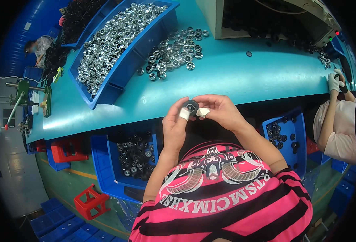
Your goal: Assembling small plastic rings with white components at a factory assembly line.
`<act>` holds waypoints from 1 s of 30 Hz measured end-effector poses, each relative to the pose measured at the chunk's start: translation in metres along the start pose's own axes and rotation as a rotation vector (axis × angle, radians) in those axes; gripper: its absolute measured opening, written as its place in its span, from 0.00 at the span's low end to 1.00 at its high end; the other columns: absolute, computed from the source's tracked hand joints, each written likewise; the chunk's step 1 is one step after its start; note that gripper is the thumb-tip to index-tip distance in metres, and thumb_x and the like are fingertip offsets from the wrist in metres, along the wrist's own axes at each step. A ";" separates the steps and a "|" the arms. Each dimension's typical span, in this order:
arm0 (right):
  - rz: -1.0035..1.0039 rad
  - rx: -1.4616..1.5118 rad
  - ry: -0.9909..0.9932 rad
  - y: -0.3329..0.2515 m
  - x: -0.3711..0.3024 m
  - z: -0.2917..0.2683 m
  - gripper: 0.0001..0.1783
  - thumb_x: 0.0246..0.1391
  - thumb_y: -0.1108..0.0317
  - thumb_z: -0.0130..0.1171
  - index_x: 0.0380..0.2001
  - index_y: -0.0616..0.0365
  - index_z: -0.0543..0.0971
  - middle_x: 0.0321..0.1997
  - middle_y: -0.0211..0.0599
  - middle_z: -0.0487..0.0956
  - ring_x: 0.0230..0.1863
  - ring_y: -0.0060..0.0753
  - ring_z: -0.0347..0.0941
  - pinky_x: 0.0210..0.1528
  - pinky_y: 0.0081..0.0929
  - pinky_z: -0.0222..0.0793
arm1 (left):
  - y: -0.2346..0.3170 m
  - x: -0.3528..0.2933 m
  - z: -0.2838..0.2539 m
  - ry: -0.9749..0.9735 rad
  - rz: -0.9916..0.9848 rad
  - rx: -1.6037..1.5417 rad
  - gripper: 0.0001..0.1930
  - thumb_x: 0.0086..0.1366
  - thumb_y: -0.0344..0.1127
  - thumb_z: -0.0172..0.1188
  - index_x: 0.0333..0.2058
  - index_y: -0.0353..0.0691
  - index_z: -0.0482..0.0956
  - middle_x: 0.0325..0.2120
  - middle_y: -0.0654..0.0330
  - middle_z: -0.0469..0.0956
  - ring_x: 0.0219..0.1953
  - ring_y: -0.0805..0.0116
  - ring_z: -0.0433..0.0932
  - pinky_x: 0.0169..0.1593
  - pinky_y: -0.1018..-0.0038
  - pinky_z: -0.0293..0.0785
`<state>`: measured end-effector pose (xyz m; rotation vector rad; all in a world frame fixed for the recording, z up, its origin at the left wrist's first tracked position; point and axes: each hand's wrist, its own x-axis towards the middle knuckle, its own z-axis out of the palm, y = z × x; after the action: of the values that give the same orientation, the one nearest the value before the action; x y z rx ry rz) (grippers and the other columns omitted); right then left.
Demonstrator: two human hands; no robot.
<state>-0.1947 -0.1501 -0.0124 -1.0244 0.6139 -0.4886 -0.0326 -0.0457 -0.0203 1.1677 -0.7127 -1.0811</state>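
Observation:
Both of my hands meet just above the near edge of the teal worktable [242, 76], around a small black wheel [191, 106] with a round hub. My left hand [174, 123] grips the wheel's left side, its thumb wrapped in white tape. My right hand [223, 113] pinches the wheel's right edge between fingers and a thumb that is also wrapped in white. Beyond my hands lies a loose pile of clear and silver round parts [176, 53] with dark centres. A long blue bin [139, 50] beside the pile is heaped with similar parts.
Below the table edge, a blue bin [102, 163] at left and another blue bin [301, 147] at right hold black wheels. A green hand press [22, 94] stands far left. A gloved co-worker [331, 121] sits at right. Red stools [92, 201] stand on the floor.

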 end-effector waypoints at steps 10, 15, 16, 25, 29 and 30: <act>-0.135 -0.112 0.032 0.009 -0.001 -0.002 0.18 0.59 0.79 0.64 0.53 0.64 0.84 0.49 0.36 0.81 0.50 0.25 0.81 0.54 0.23 0.77 | -0.002 -0.001 0.005 0.070 0.015 0.062 0.14 0.71 0.23 0.60 0.53 0.32 0.74 0.43 0.52 0.82 0.43 0.68 0.83 0.39 0.75 0.82; -0.159 -0.163 0.044 0.014 -0.001 -0.001 0.18 0.60 0.79 0.63 0.53 0.64 0.83 0.50 0.36 0.81 0.50 0.26 0.80 0.53 0.24 0.78 | 0.002 -0.001 0.002 0.029 -0.029 0.038 0.19 0.69 0.23 0.62 0.57 0.31 0.73 0.47 0.51 0.81 0.46 0.67 0.83 0.44 0.73 0.82; -0.155 -0.130 0.046 0.013 -0.001 0.000 0.18 0.60 0.79 0.62 0.54 0.64 0.83 0.50 0.36 0.81 0.50 0.26 0.80 0.53 0.25 0.78 | 0.003 -0.001 0.003 -0.006 -0.022 0.008 0.20 0.68 0.22 0.62 0.58 0.31 0.72 0.49 0.51 0.81 0.48 0.66 0.82 0.47 0.73 0.82; -0.045 -0.051 0.021 -0.008 0.004 -0.013 0.18 0.62 0.72 0.64 0.55 0.63 0.82 0.47 0.36 0.85 0.43 0.24 0.81 0.48 0.25 0.80 | 0.012 -0.011 -0.011 -0.039 -0.019 0.055 0.30 0.63 0.21 0.67 0.64 0.31 0.70 0.52 0.50 0.78 0.54 0.61 0.79 0.57 0.66 0.79; -0.439 -0.498 0.297 -0.050 0.020 -0.073 0.15 0.57 0.68 0.68 0.48 0.58 0.86 0.44 0.35 0.86 0.39 0.24 0.80 0.44 0.28 0.78 | 0.034 -0.045 -0.093 0.003 -0.156 0.492 0.30 0.59 0.24 0.69 0.61 0.34 0.74 0.48 0.49 0.80 0.49 0.54 0.80 0.53 0.62 0.78; -0.514 -0.668 0.385 -0.071 0.026 -0.088 0.15 0.56 0.68 0.68 0.48 0.57 0.87 0.43 0.37 0.85 0.39 0.28 0.81 0.44 0.30 0.78 | 0.039 -0.058 -0.123 0.030 -0.229 0.740 0.30 0.58 0.25 0.70 0.60 0.35 0.75 0.46 0.49 0.80 0.48 0.53 0.81 0.53 0.60 0.78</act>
<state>-0.2416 -0.2534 0.0108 -1.7616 0.8881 -0.9842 0.0671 0.0540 -0.0125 1.9277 -1.0149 -1.0062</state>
